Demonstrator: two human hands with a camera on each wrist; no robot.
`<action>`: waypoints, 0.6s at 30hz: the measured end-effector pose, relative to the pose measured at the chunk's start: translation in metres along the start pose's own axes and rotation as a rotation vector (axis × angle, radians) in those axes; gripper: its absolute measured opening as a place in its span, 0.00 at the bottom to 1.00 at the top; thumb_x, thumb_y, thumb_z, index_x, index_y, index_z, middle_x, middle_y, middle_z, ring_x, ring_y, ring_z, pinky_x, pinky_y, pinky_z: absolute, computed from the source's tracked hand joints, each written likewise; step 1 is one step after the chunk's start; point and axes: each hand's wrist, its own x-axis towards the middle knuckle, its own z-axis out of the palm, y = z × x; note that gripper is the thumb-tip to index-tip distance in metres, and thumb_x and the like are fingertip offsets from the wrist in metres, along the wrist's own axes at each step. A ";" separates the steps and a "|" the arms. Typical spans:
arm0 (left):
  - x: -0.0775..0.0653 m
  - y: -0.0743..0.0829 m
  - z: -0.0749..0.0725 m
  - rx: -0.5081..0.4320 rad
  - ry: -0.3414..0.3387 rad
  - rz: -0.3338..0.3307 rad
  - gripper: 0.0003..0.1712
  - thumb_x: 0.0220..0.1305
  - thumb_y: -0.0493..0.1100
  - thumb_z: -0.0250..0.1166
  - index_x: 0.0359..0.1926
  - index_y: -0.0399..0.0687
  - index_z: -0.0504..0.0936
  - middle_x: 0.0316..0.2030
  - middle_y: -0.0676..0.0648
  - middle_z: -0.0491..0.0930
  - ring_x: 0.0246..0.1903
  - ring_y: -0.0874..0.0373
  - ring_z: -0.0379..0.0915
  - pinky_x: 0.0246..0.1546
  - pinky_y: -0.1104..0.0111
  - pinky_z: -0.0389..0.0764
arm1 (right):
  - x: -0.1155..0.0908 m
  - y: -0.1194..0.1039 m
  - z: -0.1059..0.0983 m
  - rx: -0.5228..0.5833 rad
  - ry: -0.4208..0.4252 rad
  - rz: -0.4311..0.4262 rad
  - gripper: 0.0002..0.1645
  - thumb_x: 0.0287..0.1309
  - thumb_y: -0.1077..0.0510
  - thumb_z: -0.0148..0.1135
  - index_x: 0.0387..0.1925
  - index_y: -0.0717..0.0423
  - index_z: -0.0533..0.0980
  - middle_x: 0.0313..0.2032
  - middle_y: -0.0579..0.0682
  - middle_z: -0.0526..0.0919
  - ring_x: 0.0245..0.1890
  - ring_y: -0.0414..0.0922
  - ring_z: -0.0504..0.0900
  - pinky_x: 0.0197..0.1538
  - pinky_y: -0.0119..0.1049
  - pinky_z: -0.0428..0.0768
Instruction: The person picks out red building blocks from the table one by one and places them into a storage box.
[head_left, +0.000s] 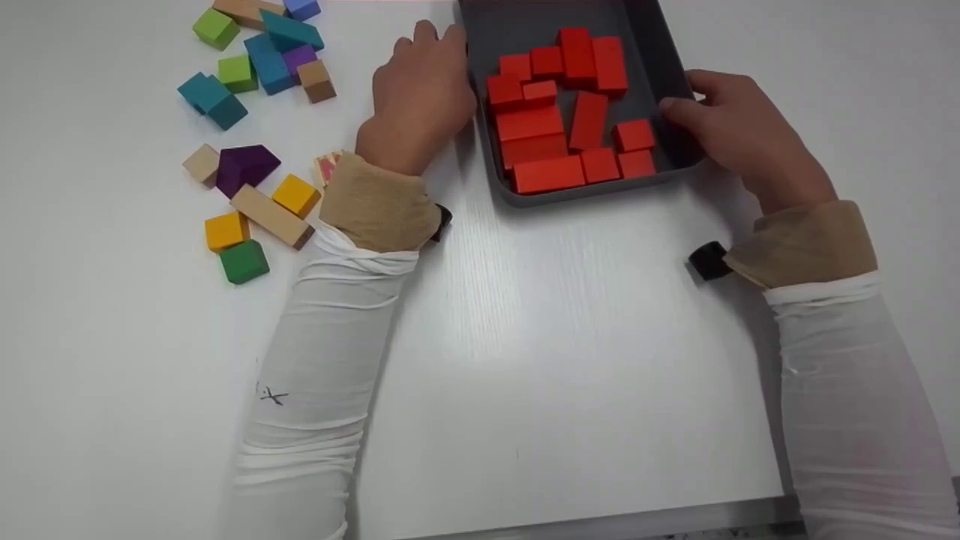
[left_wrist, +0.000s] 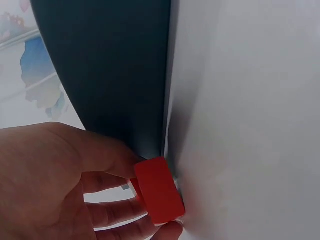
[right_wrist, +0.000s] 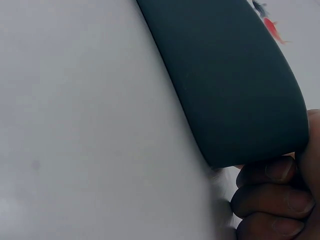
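A dark grey tray (head_left: 504,198) on the white table holds several red blocks (head_left: 532,121). At the tray's left wall is my left hand (head_left: 424,97), back upward. In the left wrist view that hand (left_wrist: 55,175) has a red block (left_wrist: 159,190) between its thumb and curled fingers, close beside the tray's side (left_wrist: 115,75); the head view hides this block. My right hand (head_left: 750,135) grips the tray's right wall, thumb over the rim. The right wrist view shows its fingers (right_wrist: 270,200) curled at the tray's corner (right_wrist: 235,135).
Left of my left hand lie loose blocks: teal (head_left: 270,64), light green (head_left: 217,29), purple (head_left: 245,166), yellow (head_left: 296,196), plain wood (head_left: 271,217) and dark green (head_left: 244,262). A patterned block (head_left: 327,166) is partly behind my left wrist. The table's front edge (head_left: 600,517) runs along the bottom.
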 end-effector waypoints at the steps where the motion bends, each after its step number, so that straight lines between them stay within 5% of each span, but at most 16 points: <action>1: 0.000 0.000 0.000 -0.002 0.004 -0.001 0.32 0.70 0.45 0.48 0.74 0.50 0.54 0.68 0.41 0.59 0.64 0.49 0.61 0.63 0.55 0.69 | 0.000 0.000 0.000 -0.002 0.001 -0.001 0.34 0.67 0.37 0.43 0.72 0.40 0.59 0.59 0.51 0.69 0.48 0.42 0.68 0.47 0.32 0.67; 9: 0.001 0.000 -0.003 -0.001 0.020 -0.002 0.32 0.70 0.45 0.48 0.74 0.51 0.55 0.69 0.42 0.58 0.65 0.50 0.58 0.63 0.58 0.68 | 0.000 -0.001 -0.001 0.001 0.006 -0.004 0.34 0.67 0.37 0.43 0.71 0.40 0.60 0.58 0.50 0.70 0.47 0.41 0.69 0.45 0.33 0.67; 18: 0.002 -0.001 -0.007 -0.054 0.128 0.000 0.33 0.71 0.44 0.47 0.75 0.57 0.51 0.70 0.46 0.56 0.67 0.55 0.53 0.64 0.67 0.66 | 0.000 -0.001 -0.001 -0.006 0.003 0.000 0.33 0.67 0.37 0.42 0.71 0.39 0.61 0.57 0.50 0.71 0.48 0.42 0.68 0.47 0.33 0.66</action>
